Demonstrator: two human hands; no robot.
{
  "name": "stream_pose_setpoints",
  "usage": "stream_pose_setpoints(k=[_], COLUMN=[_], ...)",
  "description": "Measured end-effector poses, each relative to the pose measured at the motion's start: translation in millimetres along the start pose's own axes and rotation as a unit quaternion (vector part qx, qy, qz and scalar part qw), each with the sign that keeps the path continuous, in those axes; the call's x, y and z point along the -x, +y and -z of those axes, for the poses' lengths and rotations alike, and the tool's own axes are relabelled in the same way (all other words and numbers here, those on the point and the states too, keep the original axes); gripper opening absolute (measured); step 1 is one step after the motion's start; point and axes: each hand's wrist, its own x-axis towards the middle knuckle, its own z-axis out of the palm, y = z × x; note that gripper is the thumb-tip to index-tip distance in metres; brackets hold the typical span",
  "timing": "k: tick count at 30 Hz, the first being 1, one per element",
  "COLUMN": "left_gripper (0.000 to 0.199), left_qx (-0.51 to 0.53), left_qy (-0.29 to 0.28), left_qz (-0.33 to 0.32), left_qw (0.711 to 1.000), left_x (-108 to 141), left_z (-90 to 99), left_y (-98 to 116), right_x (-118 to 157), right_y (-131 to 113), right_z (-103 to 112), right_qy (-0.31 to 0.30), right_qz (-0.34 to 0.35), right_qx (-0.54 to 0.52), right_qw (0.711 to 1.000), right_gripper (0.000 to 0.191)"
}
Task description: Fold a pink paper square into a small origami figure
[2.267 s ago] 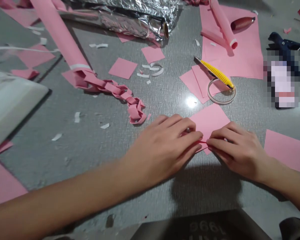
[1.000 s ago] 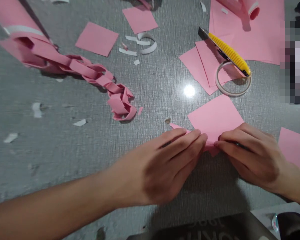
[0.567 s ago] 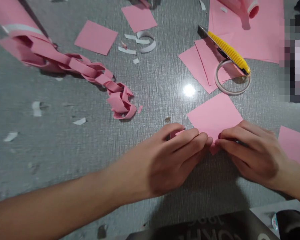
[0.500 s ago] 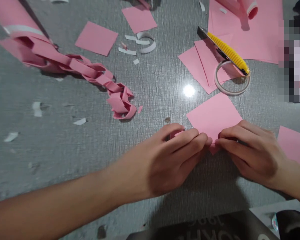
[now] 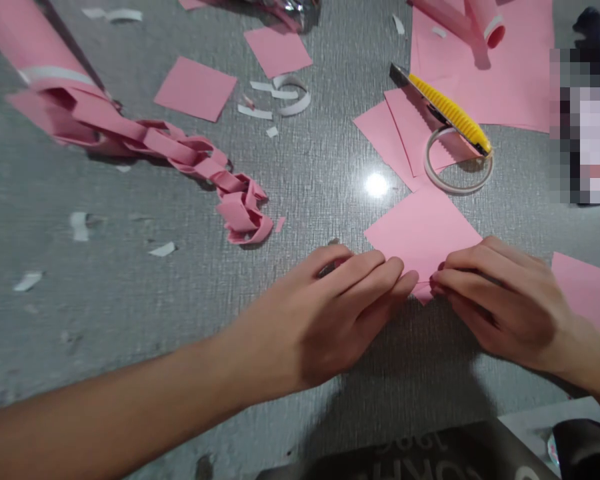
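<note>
A square of pink paper (image 5: 423, 227) lies cornerwise on the table between my two hands, its near corner showing a crease. My left hand (image 5: 355, 313) is closed, its fingertips pinching the paper's lower left edge. On the right edge, the bent fingers of my right hand (image 5: 500, 300) grip the same sheet. Just beyond the sheet, a roll of white tape (image 5: 427, 160) lies with a yellow box cutter (image 5: 453, 113) resting across it. Under them are more pink paper pieces (image 5: 380, 137).
A folded pink paper chain (image 5: 180, 153) runs from a pink paper tube (image 5: 40, 47) at the upper left. Pink squares (image 5: 197, 89), white scraps (image 5: 29, 281) and large pink sheets (image 5: 515, 80) lie around. Another pink piece (image 5: 585, 293) is beside my right wrist.
The view has shifted slightly. Both hands keep their pinch on the pink paper, and my left hand's fingers have moved a little along its edge.
</note>
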Motion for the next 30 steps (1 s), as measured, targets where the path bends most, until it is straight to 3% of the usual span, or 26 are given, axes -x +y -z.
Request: stream_pose_setpoints(k=[5, 12, 16, 20, 22, 24, 30], left_gripper=[0.036, 0.029, 0.028, 0.026, 0.025, 0.026, 0.021], left_qx=[-0.019, 0.01, 0.128, 0.24, 0.263, 0.262, 0.058], left_qy=[0.011, 0.009, 0.034, 0.034, 0.041, 0.049, 0.07], left_qz=[0.014, 0.066, 0.143, 0.184, 0.173, 0.137, -0.009], left_qw=[1.0, 0.998, 0.981, 0.953, 0.948, 0.954, 0.996], left_x=[10.3, 12.3, 1.0, -4.1, -1.6, 3.7, 15.4], left_z=[0.1, 4.3, 15.7, 19.6, 17.3, 14.5, 12.9], left_y=[3.3, 0.5, 3.8, 17.2, 23.9, 26.4, 4.5], right_x=[0.9, 5.1, 4.1, -0.8, -4.1, -7.2, -9.1], right_y=[-3.6, -7.4, -12.2, -21.7, -24.2, -22.0, 1.6], right_z=[-0.3, -8.1, -11.8, -10.1, -8.0, -5.5, 0.3], right_qy=[0.039, -0.006, 0.023, 0.068, 0.061, 0.05, -0.028], right_qz=[-0.062, -0.034, -0.058, -0.134, -0.18, -0.181, -0.028], right_qx=[-0.035, -0.017, -0.112, -0.245, -0.271, -0.257, -0.166], right_qw=[0.997, 0.999, 0.992, 0.958, 0.944, 0.948, 0.985], right_gripper=[0.014, 0.023, 0.019, 0.027, 0.019, 0.013, 0.028])
